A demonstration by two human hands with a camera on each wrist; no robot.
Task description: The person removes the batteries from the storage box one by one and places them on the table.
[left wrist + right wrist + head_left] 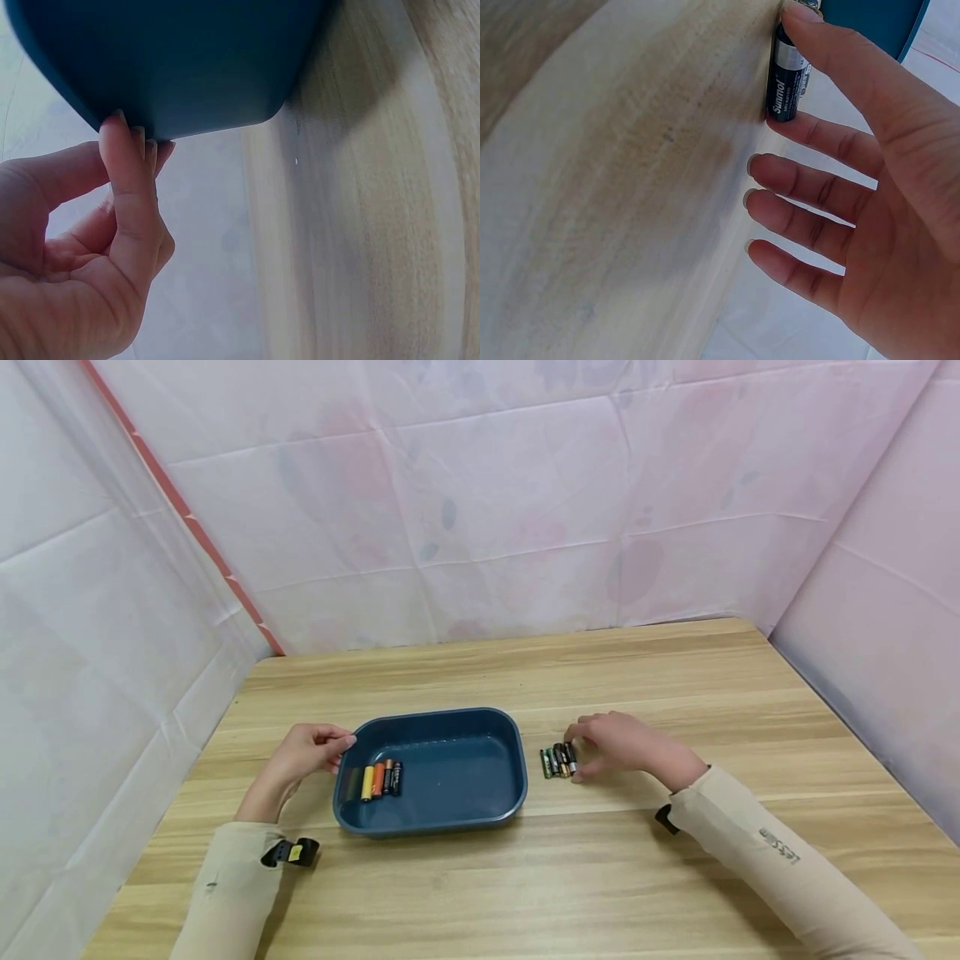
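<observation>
- Two hands worked the wooden table (675, 877): the right hand (626, 747) sat just right of a small row of batteries (558, 761), thumb and forefinger pinching the nearest black battery (786, 79).
- That battery's long axis ran near-to-far, parallel to its neighbours; the other fingers (795, 225) were spread loose.
- Left of the row stood the blue tray (517, 777), more batteries (378, 778) lined up inside it.
- The left hand (303, 756) steadied the tray's far-left corner, fingertips (124, 142) pressed on the rim, gripping nothing.
</observation>
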